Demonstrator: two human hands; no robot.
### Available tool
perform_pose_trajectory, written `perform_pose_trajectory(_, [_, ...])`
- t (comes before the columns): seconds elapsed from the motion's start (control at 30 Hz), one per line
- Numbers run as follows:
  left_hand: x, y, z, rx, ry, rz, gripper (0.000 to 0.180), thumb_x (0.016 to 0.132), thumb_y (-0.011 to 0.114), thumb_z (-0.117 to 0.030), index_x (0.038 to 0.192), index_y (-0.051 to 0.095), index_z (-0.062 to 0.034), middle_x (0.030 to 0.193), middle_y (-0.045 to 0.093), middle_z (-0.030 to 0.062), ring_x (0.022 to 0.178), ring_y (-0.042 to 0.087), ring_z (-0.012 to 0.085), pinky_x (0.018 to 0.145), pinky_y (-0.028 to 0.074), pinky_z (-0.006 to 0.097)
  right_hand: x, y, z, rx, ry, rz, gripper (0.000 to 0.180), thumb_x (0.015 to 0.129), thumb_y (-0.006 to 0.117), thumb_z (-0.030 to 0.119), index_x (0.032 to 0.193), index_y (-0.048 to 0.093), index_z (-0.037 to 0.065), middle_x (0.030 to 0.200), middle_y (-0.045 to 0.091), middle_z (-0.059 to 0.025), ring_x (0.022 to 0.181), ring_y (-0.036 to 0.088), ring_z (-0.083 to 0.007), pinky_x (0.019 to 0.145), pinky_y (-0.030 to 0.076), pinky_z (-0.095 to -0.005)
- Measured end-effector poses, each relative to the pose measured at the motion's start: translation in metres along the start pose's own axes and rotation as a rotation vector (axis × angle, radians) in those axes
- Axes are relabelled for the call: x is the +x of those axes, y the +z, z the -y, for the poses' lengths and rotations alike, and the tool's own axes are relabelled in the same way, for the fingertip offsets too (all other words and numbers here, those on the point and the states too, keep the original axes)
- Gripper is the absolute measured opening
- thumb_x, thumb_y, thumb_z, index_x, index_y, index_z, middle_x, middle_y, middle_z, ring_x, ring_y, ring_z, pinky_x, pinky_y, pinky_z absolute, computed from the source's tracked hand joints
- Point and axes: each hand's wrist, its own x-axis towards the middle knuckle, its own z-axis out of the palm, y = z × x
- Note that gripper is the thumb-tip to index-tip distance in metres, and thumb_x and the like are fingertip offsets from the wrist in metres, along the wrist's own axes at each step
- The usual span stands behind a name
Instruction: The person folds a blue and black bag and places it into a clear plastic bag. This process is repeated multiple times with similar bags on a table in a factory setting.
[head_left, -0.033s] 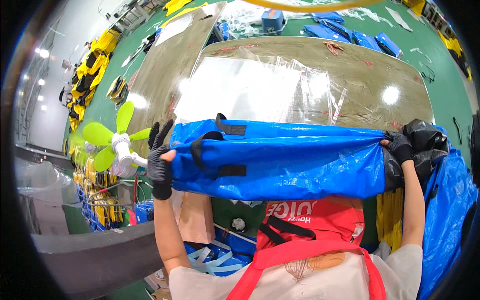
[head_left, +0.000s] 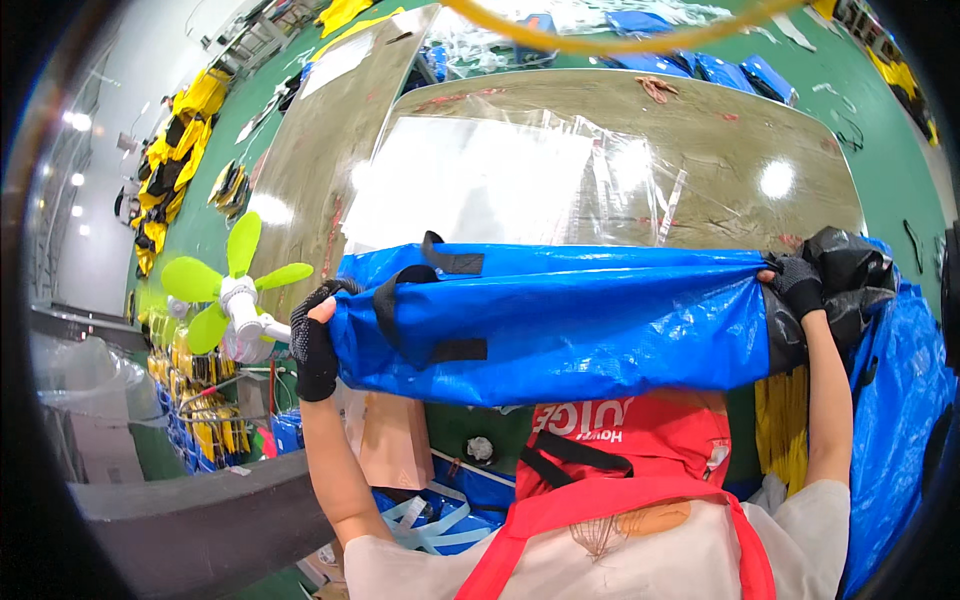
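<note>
The tabletop (head_left: pixel 720 150) carries clear plastic sheeting (head_left: pixel 480 180). Above its near edge hangs a blue tarp bag (head_left: pixel 560 320), stretched taut, unchanged from the matching earlier view. Gloved left hand (head_left: pixel 318 345) and right hand (head_left: pixel 797 285) clench its ends.

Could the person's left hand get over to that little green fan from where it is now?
Probably yes. The left hand grips the end of the blue bag, and the green fan stands just beside it with nothing between; the hand would have to let go first.
</note>
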Motion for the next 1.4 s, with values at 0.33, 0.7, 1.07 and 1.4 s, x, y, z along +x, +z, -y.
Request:
perform_pose_trajectory(0.33, [0.023,-0.068,0.079,0.788,0.298,0.119,0.094,0.08,0.064,-0.054,0.144,0.018,-0.0032,0.133,0.043,0.019,0.117,0.047,0.024,0.099,0.036,0.033,-0.005,0.002,0.01,-0.042,-0.037,-0.039,0.042,0.08,0.057,0.047,0.111,0.065,0.021,0.104,0.065,-0.0125,0.093,0.062,-0.0316,0.082,0.047,-0.0415])
perform_pose_trajectory(0.7, [0.012,-0.043,0.087,0.471,0.212,-0.179,0.046,0.086,0.064,-0.03,0.12,0.054,0.0,0.127,0.05,0.013,0.117,0.048,0.0247,0.101,0.034,0.035,-0.008,0.002,0.007,-0.007,0.003,-0.049,0.043,0.077,0.062,0.044,0.11,0.066,0.016,0.104,0.065,-0.0121,0.092,0.063,-0.0309,0.082,0.049,-0.0381])
perform_pose_trajectory(1.07, [-0.013,-0.039,0.063,0.32,-0.124,-0.249,0.034,0.079,0.07,-0.02,0.107,0.062,-0.0006,0.095,0.065,0.0048,0.082,0.059,0.0133,0.077,0.048,0.026,-0.007,0.01,-0.003,-0.009,0.006,-0.071,0.038,0.075,0.067,0.041,0.106,0.068,0.018,0.099,0.067,-0.0111,0.085,0.064,-0.0306,0.076,0.05,-0.039])
perform_pose_trajectory(1.4, [-0.007,-0.062,0.199,0.957,0.035,-0.57,0.054,0.076,0.071,-0.04,0.106,0.055,0.0027,0.101,0.06,0.0179,0.091,0.056,0.0304,0.084,0.042,0.037,-0.017,-0.007,0.022,0.054,0.032,-0.032,0.044,0.072,0.071,0.044,0.107,0.068,0.017,0.104,0.066,-0.0095,0.097,0.062,-0.0289,0.088,0.046,-0.0374])
